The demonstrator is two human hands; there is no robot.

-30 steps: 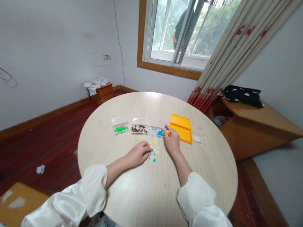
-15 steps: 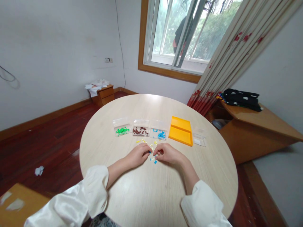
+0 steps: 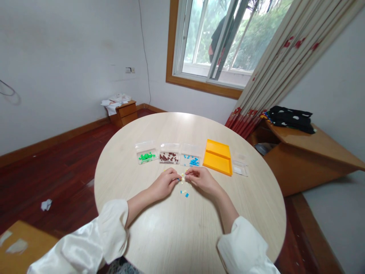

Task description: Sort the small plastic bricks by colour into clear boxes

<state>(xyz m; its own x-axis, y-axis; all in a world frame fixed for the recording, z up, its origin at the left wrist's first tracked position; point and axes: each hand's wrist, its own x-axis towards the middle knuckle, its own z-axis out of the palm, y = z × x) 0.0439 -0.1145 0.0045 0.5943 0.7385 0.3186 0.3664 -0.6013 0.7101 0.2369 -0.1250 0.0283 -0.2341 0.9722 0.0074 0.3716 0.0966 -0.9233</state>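
Observation:
My left hand (image 3: 165, 183) is closed in a pinch over the middle of the round table (image 3: 176, 232), with a small blue brick (image 3: 178, 179) showing at its fingertips. Facing it, my right hand (image 3: 202, 179) also pinches, though what its fingers hold is too small to make out. Pale yellow bricks (image 3: 183, 178) lie scattered between the two hands. Closer to me, a blue brick (image 3: 187, 195) rests on the tabletop beside other small blue and pale pieces.
Beyond my hands stand clear boxes with green bricks (image 3: 146, 156), brown bricks (image 3: 169, 157) and blue bricks (image 3: 194, 162). An open orange case (image 3: 218, 167) lies to their right, beside another clear box (image 3: 240, 169). A person (image 3: 218, 38) shows outside the window.
Both hands have moved slightly away from me, over the yellow bricks. The blue and pale pieces nearest me stay in place.

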